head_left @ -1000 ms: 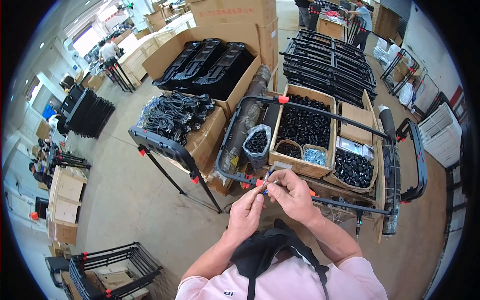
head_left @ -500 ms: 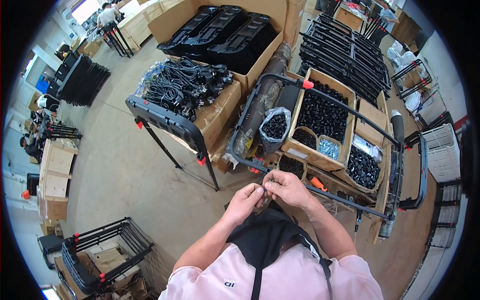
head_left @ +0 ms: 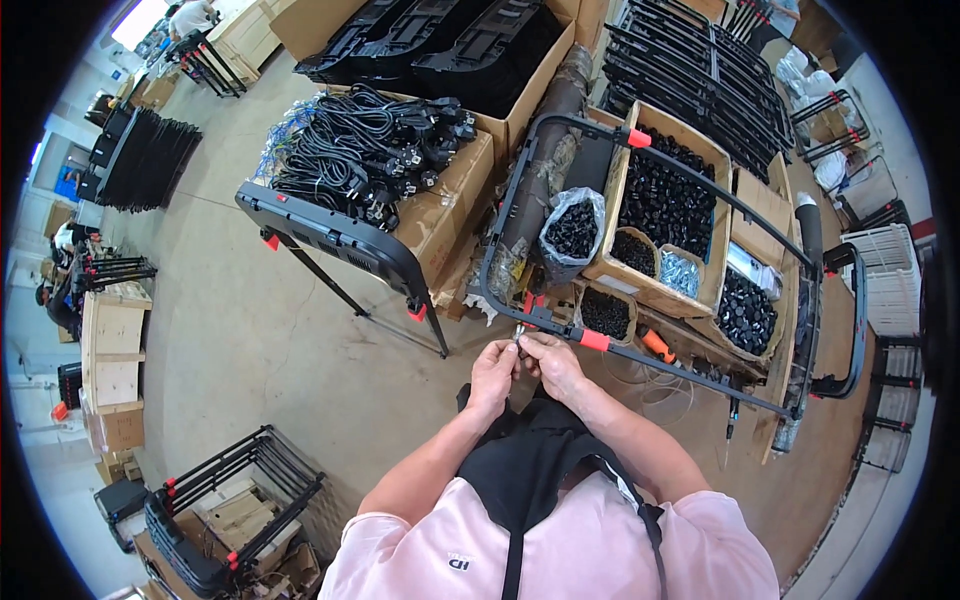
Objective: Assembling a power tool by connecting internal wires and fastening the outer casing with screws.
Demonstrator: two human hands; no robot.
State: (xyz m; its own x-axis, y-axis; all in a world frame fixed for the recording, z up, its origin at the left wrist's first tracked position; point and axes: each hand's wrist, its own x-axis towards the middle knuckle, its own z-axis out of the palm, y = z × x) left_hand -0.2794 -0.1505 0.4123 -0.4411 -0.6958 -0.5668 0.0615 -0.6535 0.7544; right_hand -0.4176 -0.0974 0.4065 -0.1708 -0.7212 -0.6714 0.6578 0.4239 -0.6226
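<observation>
Bare concrete floor (head_left: 290, 300) runs through a workshop crowded with cartons, racks and stacked frames, all bowed by my fisheye view. I see the left hand (head_left: 493, 375) and right hand (head_left: 553, 362) drawn together in front of a black apron (head_left: 525, 460) and pink shirt. Each grip is closed, thumbs and fingers pinching one small silvery metal piece (head_left: 520, 332) from both sides; from here I cannot make out its exact form. That piece sits at the fingertips, close to the near bar of a black tubular frame (head_left: 650, 361) with red sleeves (head_left: 594, 340). I cannot tell whether it touches the bar.

Around the frame I count a wooden crate heaped with black plastic caps (head_left: 665, 190), a small carton of silver screws (head_left: 680, 272), a clear bag of black parts (head_left: 572, 230) and a carton of dark screws (head_left: 604, 313). Near that last carton lies an orange-handled tool (head_left: 658, 345). Off to the left, coiled power cords (head_left: 350, 150) are piled on a cardboard box (head_left: 455, 205).
</observation>
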